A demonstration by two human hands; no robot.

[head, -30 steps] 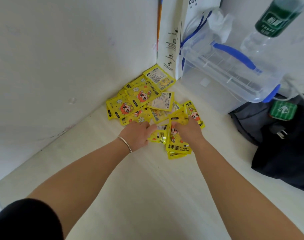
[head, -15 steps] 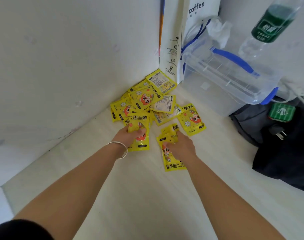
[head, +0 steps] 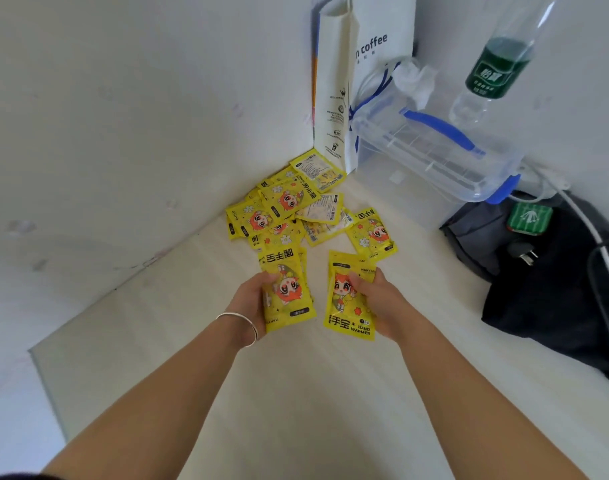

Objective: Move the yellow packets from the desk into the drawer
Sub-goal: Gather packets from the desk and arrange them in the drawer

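Note:
Several yellow packets (head: 289, 206) with a cartoon figure lie heaped in the desk's far corner against the wall. My left hand (head: 251, 299), with a silver bangle at the wrist, grips a small stack of yellow packets (head: 287, 289) from its left side. My right hand (head: 382, 303) grips another yellow packet (head: 344, 306) marked "hand warmer" from its right side. Both handfuls are lifted just in front of the heap. No drawer is in view.
The pale desk (head: 296, 393) meets a white wall (head: 123, 133) on the left. A white paper coffee bag (head: 358, 64) stands in the corner, beside a clear plastic box with blue handle (head: 434, 150). A green-labelled bottle (head: 493, 67) and a dark bag (head: 556, 289) sit at the right.
Both hands have drawn back from the heap toward me, each lifting yellow packets off the desk. One second ago they were still reaching into the pile.

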